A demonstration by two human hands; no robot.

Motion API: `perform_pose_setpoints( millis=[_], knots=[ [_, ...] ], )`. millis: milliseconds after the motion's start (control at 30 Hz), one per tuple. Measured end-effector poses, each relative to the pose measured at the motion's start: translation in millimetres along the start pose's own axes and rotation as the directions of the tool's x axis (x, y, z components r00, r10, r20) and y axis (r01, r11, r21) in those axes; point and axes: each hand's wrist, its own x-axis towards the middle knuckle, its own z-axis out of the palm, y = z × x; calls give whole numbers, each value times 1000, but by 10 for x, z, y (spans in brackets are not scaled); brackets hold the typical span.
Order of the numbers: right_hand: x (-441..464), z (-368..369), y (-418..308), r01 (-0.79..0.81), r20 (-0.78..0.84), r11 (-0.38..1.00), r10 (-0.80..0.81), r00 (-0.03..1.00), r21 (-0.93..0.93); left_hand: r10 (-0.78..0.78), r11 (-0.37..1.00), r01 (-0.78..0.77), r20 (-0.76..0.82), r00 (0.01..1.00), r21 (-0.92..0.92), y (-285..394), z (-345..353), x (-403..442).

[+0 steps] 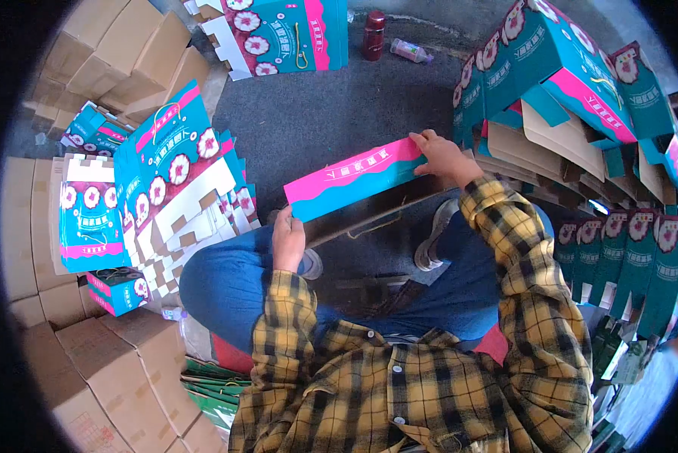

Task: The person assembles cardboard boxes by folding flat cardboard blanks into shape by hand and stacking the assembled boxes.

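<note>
Between my knees I hold a printed cardboard gift box (354,179), its narrow pink and teal side facing up. My left hand (287,238) grips its near left corner, thumb on the edge. At the far right end, my right hand (444,158) has its fingers closed over the corner. A cord handle (374,225) hangs on the box's brown, shaded side, which faces me. The box's underside is hidden.
Flat printed cartons (180,174) lean in a stack at left. Partly folded cartons (558,83) pile at right, above a row of upright cartons (630,253). Brown boxes (120,377) stand at lower left. A red thermos (373,36) and a plastic bottle (411,51) are on the floor ahead.
</note>
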Motion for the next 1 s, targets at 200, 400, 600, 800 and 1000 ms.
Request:
perform_pose_setpoints(
  millis=[200,400,600,800,1000],
  knots=[
    [18,16,-189,-52,-77,970,35,996,-239,-248,692,347,242,938,-633,220,-117,10],
    [1,66,-191,-109,-32,972,104,994,-206,-354,741,369,140,925,-561,23,-21,-4],
    [5,-175,-257,-145,156,956,189,970,-256,-30,1000,30,327,945,5,-538,108,92],
    [-88,-461,-120,-428,504,641,75,861,637,-34,985,-25,339,940,169,-455,118,61],
    [-310,-248,54,-17,487,863,-269,831,504,-74,987,33,262,962,157,-370,95,70]
  ],
)
